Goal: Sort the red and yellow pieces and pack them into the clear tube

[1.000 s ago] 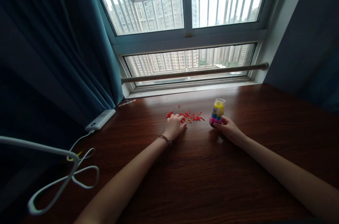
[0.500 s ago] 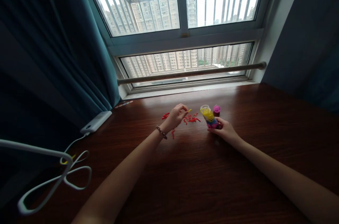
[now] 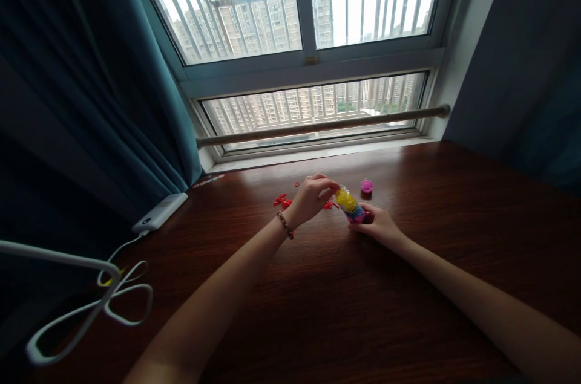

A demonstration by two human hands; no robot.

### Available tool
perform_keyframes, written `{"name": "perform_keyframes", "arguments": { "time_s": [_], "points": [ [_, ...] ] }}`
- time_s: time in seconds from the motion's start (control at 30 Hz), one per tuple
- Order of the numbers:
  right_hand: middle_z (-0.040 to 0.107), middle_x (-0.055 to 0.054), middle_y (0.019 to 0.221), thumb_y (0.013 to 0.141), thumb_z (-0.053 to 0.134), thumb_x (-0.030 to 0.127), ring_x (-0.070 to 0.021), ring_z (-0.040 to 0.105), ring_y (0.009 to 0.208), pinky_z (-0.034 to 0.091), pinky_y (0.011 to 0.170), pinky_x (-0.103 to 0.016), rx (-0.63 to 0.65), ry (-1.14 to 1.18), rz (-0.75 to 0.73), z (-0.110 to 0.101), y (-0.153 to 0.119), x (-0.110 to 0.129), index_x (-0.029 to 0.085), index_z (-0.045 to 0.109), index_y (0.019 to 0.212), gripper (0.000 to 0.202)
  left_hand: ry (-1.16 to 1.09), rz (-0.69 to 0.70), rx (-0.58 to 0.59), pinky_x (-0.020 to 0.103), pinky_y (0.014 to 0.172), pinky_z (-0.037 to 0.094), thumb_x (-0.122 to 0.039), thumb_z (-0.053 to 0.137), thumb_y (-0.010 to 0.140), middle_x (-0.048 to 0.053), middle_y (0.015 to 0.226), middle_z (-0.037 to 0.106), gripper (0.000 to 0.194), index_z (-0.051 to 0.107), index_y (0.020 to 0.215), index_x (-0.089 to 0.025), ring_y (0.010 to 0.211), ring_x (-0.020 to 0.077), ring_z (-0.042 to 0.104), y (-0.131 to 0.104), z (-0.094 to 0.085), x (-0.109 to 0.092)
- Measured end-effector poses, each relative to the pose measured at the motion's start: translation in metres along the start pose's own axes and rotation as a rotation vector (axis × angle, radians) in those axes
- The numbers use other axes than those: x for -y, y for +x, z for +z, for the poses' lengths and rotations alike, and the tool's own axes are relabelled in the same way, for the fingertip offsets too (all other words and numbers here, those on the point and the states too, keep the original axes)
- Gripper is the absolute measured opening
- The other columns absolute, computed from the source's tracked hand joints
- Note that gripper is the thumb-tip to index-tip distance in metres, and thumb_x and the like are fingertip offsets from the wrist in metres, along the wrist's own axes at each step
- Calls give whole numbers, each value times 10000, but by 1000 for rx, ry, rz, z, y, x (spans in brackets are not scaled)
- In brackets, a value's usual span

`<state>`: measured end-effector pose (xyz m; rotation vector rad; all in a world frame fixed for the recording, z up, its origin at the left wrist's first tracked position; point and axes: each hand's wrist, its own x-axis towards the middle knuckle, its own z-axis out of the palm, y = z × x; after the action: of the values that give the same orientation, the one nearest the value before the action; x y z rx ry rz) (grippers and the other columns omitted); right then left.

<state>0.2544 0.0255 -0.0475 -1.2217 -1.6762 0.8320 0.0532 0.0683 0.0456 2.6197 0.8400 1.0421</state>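
Wooden tabletop [image 3: 318, 311]: right hand [image 3: 380, 225] curled round a tilted jar [image 3: 349, 205], mouth at the bent-fingered left hand [image 3: 309, 199], hold indeterminable; the next move seemingly called for steadiness.

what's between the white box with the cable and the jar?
In the head view, from the white box toward the jar: brown tabletop, red pieces, then the left hand, its fingertips at the jar's mouth.
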Motion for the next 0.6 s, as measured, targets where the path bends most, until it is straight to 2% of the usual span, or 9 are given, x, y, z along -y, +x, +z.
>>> {"name": "perform_keyframes", "arguments": {
  "time_s": [0.17,0.33,0.4,0.5,0.6],
  "points": [
    [664,-25,848,577,722,384,-213,613,737,475,679,-310,9,33,19,1,0,0,187,600,990,473,32,71,167,374,927,291,-276,474,834,52,956,622,201,659,889,-218,987,193,488,1,-10,-7],
    [664,-33,857,589,718,388,-214,606,749,465,691,-307,-10,35,13,2,-1,0,177,600,1002,479,204,-25,143,491,947,163,-487,515,766,28,1047,554,287,698,747,-268,1082,256,362,3,-6,-14],
    [662,-40,871,603,704,402,-218,600,764,460,696,-312,-28,17,3,2,0,-1,175,603,1023,488,210,-57,120,494,940,176,-509,535,740,29,1051,544,295,699,726,-265,1080,260,358,5,-2,-12],
    [651,-48,918,602,695,427,-231,576,809,448,689,-313,-105,-77,-6,-1,2,-3,189,617,1033,499,124,-96,57,428,907,275,-466,567,736,40,993,575,260,694,773,-242,1003,226,426,10,0,-4],
    [651,-34,856,602,690,443,-200,561,716,432,599,-278,-127,-109,4,-3,4,-5,196,618,1041,509,3,-62,32,352,874,342,-403,557,767,54,957,602,251,682,878,-215,918,182,489,12,-3,1]
  ]
}}
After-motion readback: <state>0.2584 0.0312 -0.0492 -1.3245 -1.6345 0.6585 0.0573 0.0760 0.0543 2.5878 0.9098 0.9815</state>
